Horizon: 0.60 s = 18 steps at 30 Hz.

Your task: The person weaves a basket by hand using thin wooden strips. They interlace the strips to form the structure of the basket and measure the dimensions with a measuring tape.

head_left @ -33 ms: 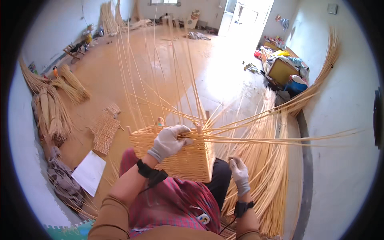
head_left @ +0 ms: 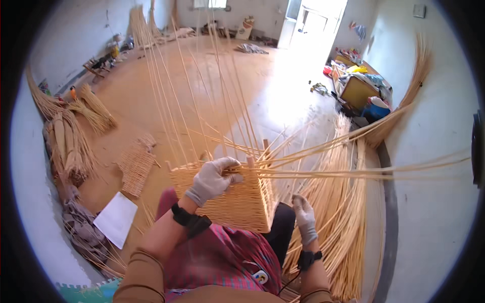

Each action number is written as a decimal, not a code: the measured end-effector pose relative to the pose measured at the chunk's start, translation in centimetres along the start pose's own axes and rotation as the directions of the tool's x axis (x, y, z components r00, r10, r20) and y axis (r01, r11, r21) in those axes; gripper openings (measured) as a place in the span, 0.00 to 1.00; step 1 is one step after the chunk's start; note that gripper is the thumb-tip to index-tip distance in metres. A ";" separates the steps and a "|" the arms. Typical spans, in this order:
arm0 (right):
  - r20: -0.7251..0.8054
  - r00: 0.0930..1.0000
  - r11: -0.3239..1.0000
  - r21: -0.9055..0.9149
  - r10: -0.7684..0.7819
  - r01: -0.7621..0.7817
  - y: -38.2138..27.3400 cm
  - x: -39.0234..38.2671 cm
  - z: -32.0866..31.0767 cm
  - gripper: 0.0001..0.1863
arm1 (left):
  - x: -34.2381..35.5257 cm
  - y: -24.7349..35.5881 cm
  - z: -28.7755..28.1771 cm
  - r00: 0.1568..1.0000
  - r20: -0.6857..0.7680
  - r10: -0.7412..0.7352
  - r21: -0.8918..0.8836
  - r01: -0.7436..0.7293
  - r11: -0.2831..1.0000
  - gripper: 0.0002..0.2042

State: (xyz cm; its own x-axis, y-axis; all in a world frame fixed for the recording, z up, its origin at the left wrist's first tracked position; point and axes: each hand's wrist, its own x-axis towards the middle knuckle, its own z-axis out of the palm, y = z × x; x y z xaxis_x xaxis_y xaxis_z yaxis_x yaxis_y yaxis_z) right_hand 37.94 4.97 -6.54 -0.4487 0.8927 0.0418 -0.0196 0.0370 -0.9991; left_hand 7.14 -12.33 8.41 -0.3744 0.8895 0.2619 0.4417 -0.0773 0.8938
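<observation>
A woven wicker basket (head_left: 230, 204) rests on my lap. Its rim has wooden corner posts (head_left: 251, 161), and long pale wicker strands (head_left: 222, 81) stand up from the far and left sides. Other strands (head_left: 313, 174) run out to the right from the near right corner. My left hand (head_left: 212, 181), in a pale glove, is closed on the rim and the strands beside that corner, thumb and fingers pinched together. To the right of the basket, lower down, my gloved right hand (head_left: 305, 220) has its fingers drawn together; whatever they hold, if anything, is too small to make out.
Loose wicker bundles (head_left: 348, 217) lie on the floor at my right. More bundles (head_left: 65, 144), a flat woven panel (head_left: 136, 169) and a white sheet (head_left: 115, 219) lie at the left. Cluttered boxes (head_left: 359, 93) stand by the right wall, near a bright doorway (head_left: 318, 30).
The view has shifted a little, and the basket sits slightly lower and further right in it. My left hand keeps its grip on the rim; my right hand stays beside the basket.
</observation>
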 end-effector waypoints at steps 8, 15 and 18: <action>0.321 0.947 1.000 -0.017 -0.008 0.014 -6.5 0.3 3.6 0.36 | -7.9 5.4 -1.9 0.879 -0.392 0.271 0.143 -0.233 0.962 0.26; 0.585 0.791 0.984 0.131 -0.178 0.124 -11.3 -6.8 9.1 0.49 | -15.0 4.5 3.7 0.930 -0.363 0.051 -0.502 -0.242 0.830 0.50; 0.552 0.818 0.974 0.220 -0.166 0.049 -12.2 -8.4 9.5 0.52 | -14.3 3.1 3.2 0.923 -0.348 0.166 -0.427 -0.313 0.848 0.49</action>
State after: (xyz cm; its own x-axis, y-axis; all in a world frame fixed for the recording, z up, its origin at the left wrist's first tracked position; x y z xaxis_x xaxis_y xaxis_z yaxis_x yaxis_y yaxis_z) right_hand 33.47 -7.24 5.29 -0.8564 0.4759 0.2002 -0.2374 -0.0186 -0.9712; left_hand 16.48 -23.85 6.30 -0.5558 0.6515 0.5164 0.1436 -0.5366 0.8315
